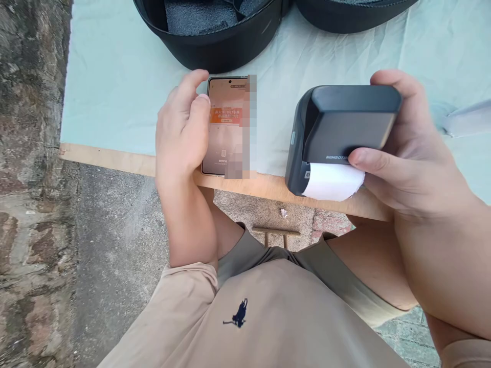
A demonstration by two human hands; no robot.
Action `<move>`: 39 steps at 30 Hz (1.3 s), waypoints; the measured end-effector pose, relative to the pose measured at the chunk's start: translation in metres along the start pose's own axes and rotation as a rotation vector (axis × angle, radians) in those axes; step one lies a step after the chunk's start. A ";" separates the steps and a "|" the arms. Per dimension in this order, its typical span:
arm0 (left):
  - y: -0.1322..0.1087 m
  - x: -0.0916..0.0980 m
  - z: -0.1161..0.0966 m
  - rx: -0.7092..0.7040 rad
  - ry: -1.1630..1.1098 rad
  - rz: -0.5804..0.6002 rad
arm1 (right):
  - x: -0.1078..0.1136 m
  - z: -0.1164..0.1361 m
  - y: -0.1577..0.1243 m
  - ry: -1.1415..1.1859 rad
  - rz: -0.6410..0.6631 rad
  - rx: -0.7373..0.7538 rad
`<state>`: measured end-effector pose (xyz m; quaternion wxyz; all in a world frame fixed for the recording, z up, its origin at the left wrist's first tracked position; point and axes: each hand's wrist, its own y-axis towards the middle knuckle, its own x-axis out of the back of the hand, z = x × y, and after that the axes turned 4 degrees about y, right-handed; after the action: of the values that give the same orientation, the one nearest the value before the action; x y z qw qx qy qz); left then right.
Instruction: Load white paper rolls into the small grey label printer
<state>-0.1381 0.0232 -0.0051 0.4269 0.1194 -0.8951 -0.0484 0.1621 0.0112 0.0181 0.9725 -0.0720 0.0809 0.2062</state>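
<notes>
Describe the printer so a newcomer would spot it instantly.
Find the pale-covered table, then the right hand at its near edge. That hand holds the printer, a dark, rounded box; unlike the phone or cases, it has white paper sticking out.

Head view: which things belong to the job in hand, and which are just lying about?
Likely job in hand:
black printer, in the right hand
white paper, sticking out of it
phone, at the left hand

Seemingly lying about:
open black case
second black case

Softly and evenly lit, a pale-wood table (245, 185) covered by a wrinkled mint-green cloth (111, 102) is set over rough grey concrete ground (115, 220), bordered at left by what seems a weathered brown stone-and-mortar wall (34, 153).
</notes>
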 end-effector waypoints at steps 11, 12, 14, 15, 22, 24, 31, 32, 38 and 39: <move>0.007 0.000 -0.039 0.179 0.235 0.321 | 0.001 0.001 0.000 0.018 -0.004 -0.018; 0.008 -0.002 -0.042 0.194 0.245 0.331 | 0.001 0.001 0.000 0.016 -0.005 -0.022; 0.009 -0.004 -0.046 0.212 0.265 0.333 | 0.000 0.001 0.000 0.007 -0.006 -0.022; 0.009 -0.005 -0.048 0.213 0.271 0.338 | 0.000 0.001 0.000 0.003 -0.006 -0.020; 0.009 -0.006 -0.053 0.263 0.309 0.361 | 0.000 0.001 -0.001 0.006 0.006 -0.026; 0.010 -0.005 -0.054 0.270 0.302 0.368 | 0.000 0.001 -0.001 0.013 0.003 -0.028; 0.010 -0.001 -0.056 0.272 0.264 0.357 | 0.001 0.001 -0.001 0.004 -0.001 -0.033; 0.009 -0.001 -0.056 0.267 0.250 0.348 | 0.001 0.002 -0.001 0.005 0.000 -0.032; 0.008 -0.007 -0.043 0.207 0.192 0.310 | 0.001 0.001 0.000 0.005 0.001 -0.027; 0.008 -0.009 -0.040 0.178 0.167 0.289 | 0.001 0.001 0.000 0.006 0.002 -0.026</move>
<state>-0.1032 0.0335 0.0152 0.4899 0.0304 -0.8651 0.1031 0.1635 0.0114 0.0187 0.9710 -0.0851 0.0814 0.2082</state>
